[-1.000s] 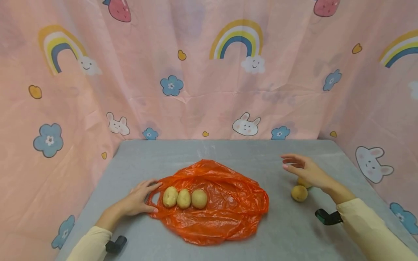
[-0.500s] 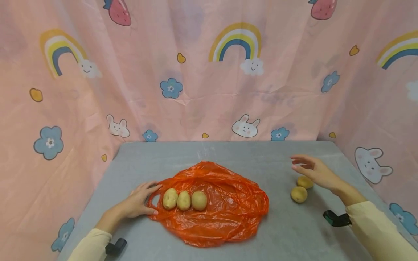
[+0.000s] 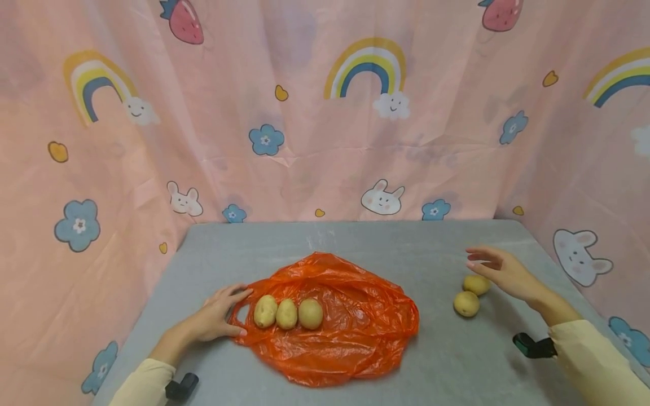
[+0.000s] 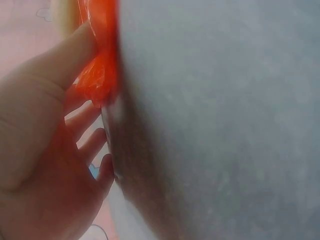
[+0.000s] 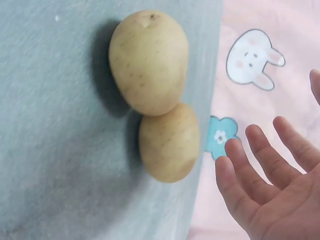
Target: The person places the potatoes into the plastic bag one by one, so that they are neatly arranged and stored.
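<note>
An orange plastic bag [image 3: 365, 316] lies flat on the grey table. On its left part sit three potatoes in a row: one at the left [image 3: 265, 311], a middle potato [image 3: 286, 314] and a rounder potato [image 3: 311, 313]. My left hand [image 3: 215, 316] touches the bag's left end by the handle hole, thumb and fingers spread apart. In the left wrist view the thumb lies against the orange plastic [image 4: 100, 75]. My right hand [image 3: 505, 274] is held with loose, spread fingers above and beside two more potatoes, a nearer one [image 5: 149, 62] and a farther one [image 5: 170, 142], touching neither.
The grey table [image 3: 431, 361] extends around the bag and potatoes. A pink curtain [image 3: 315, 169] printed with rainbows, rabbits and flowers stands behind it and along both sides. A black wrist camera [image 3: 534, 345] sticks out by the right sleeve, another [image 3: 181, 387] by the left.
My right hand has moved right, from near the bag's side to over the two right-hand potatoes, uncovering the farther one. My left hand, the bag and the potatoes have stayed put.
</note>
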The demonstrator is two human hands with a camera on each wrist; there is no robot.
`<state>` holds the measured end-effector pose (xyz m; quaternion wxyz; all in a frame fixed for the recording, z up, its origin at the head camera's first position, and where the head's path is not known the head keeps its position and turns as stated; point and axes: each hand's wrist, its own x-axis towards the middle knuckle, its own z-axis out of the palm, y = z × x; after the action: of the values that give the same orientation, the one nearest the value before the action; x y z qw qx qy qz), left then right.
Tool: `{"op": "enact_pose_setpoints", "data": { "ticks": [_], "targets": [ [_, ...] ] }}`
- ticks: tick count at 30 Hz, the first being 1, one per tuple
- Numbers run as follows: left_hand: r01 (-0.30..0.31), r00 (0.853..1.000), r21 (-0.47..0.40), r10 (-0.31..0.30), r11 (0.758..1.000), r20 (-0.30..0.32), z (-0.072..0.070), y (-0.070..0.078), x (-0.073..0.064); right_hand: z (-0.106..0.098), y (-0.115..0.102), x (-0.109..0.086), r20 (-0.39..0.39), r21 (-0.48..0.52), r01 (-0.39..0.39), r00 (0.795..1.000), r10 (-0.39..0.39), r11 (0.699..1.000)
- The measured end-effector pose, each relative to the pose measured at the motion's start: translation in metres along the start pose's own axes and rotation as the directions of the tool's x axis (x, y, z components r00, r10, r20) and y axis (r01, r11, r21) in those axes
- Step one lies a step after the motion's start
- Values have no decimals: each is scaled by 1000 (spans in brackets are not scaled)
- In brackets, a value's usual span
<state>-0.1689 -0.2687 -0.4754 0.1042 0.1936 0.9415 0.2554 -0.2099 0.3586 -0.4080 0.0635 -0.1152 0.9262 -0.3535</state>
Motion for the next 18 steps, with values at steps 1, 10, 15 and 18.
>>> {"op": "enact_pose_setpoints", "data": {
  "ticks": [1,10,15,18],
  "targets": [
    [-1,1000,1,1,1000,-2,0,0,0,0,2,0,-1,-3,-3,1000,3,1000],
    [9,1000,-2,-9,1000,1,1,1,0,3,20,-3,-6,-23,-34,999,34,999],
    [15,1000,-13,-15,1000,4,1,0,1,5,29,-5,-3,-23,-60,998,60,998],
    [14,1000,-11,-14,1000,-4,1,-1,0,5,35,-6,4,-21,-66,998,66,998]
  ]
}}
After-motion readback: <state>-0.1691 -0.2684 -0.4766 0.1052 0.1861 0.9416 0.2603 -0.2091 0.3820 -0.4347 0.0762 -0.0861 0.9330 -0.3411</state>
